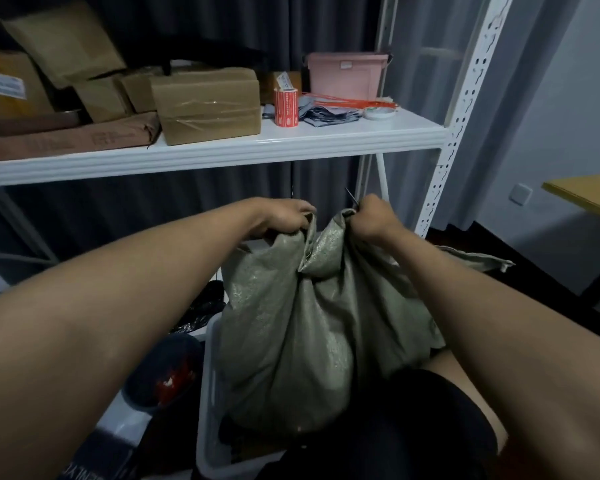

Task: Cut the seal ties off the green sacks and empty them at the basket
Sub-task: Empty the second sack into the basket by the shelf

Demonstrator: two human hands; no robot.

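**Green sack gripped at both top corners over white basket**

Nearest the camera: two bare forearms reaching forward, and a dark rounded shape at bottom centre, too dim to identify.

The green sack (302,327) is woven plastic with a faint sheen, bulging at the bottom and creased into deep folds near the top. It is held upright, its lower part sitting inside the white plastic basket (210,393), whose smooth rounded rim is seen on the sack's left side.

The left hand (284,216) is curled around a bunched fold at the sack's top left. The right hand (371,216) is fisted on the top right fold; a thin dark pointed tip (350,195) sticks up out of that fist, too small to name. A flat flap of sack fabric (478,259) is seen past the right forearm.

Left of the basket: crumpled glossy black plastic (201,306) and a dark round container (163,368) with something red inside.

Above, on a white metal shelf (222,150) with perforated uprights: taped cardboard boxes (207,105), brown paper parcels, a red label roll (286,107), a pink plastic bin (347,76), thin red ties (361,102) laid flat, and folded grey bags (326,114). Dark pleated curtain behind.
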